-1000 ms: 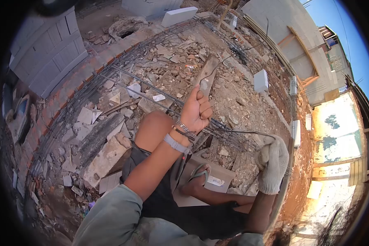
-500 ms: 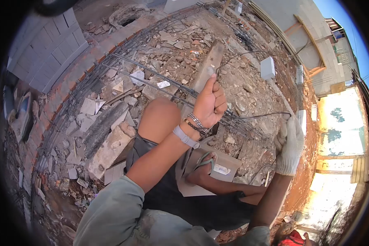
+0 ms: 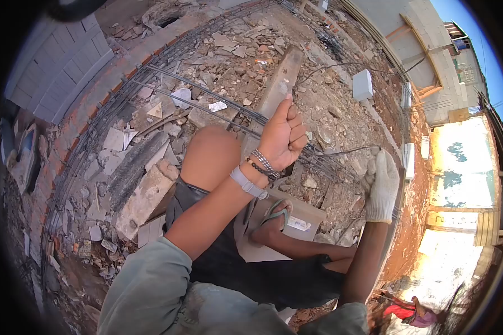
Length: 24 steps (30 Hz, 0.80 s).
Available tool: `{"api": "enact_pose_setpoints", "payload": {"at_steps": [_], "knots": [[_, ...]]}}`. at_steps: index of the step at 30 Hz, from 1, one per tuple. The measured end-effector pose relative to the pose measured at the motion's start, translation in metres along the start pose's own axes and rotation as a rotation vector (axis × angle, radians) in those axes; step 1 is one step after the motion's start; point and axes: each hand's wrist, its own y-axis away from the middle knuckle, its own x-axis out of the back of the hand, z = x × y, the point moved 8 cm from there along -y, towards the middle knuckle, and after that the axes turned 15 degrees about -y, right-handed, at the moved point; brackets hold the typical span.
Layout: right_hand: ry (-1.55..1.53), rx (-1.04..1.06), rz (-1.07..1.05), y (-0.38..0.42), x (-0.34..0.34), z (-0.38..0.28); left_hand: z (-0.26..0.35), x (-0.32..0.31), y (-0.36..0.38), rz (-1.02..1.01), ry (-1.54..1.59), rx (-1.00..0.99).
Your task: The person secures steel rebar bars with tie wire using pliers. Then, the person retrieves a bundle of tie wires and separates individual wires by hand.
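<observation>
My left hand (image 3: 284,137), bare, with a watch and beaded bracelets on the wrist, is closed in a fist above a bundle of steel rods (image 3: 207,100). What it holds is hidden. A grey beam (image 3: 282,78) lies beyond its thumb. At the right my right hand (image 3: 381,181), in a pale knitted glove, has its fingers curled at the end of a thin dark rod (image 3: 349,151), which runs left toward the bundle.
Broken concrete and tile rubble (image 3: 235,47) surrounds my legs. A white block (image 3: 362,85) stands at the upper right. A large concrete chunk (image 3: 145,204) lies left of my knee. Long rods curve along a brick edge (image 3: 86,120). A person in red (image 3: 411,312) shows at the lower right.
My gloved right hand has shifted left and slightly down in view, with the thin rod still at its fingers. My left hand stays closed and has moved slightly left. The person in red shows more.
</observation>
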Motion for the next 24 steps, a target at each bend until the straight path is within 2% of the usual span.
{"api": "enact_pose_setpoints", "payload": {"at_steps": [2,3,4,5,7,9,11,13,18,21,22,24], "knots": [[0.777,0.299,-0.260,-0.028,-0.012,0.055,-0.003,-0.001,-0.001,0.000,-0.012,-0.001],[0.949,0.533,-0.323,-0.009,-0.020,0.088,-0.003,0.002,-0.003,0.007,-0.013,-0.007],[1.135,0.354,-0.439,0.018,-0.031,0.122,-0.002,0.005,-0.008,-0.009,0.007,-0.031],[1.173,0.377,-0.657,0.054,-0.039,0.149,0.001,0.011,-0.011,0.031,-0.001,-0.045],[1.119,0.635,-1.007,0.123,-0.046,0.182,0.010,0.024,-0.014,0.117,-0.022,-0.071],[0.806,0.182,-1.128,0.153,-0.072,0.130,0.026,0.032,-0.016,0.114,0.009,-0.099],[0.717,0.174,-1.071,0.160,-0.070,0.092,0.036,0.034,-0.016,0.089,0.014,-0.116],[0.661,0.173,-0.999,0.158,-0.057,0.082,0.040,0.036,-0.019,0.045,-0.001,-0.125],[0.795,0.243,-0.875,0.145,-0.037,0.086,0.036,0.003,-0.013,-0.409,0.313,-0.077],[0.732,0.539,-0.829,0.134,-0.047,0.079,0.012,-0.025,0.013,0.101,0.037,0.042],[0.704,0.497,-0.786,0.126,-0.049,0.081,-0.004,-0.021,0.011,0.039,-0.007,0.064],[0.648,0.416,-0.702,0.110,-0.051,0.083,-0.037,-0.017,0.008,-0.247,0.086,0.123]]}}
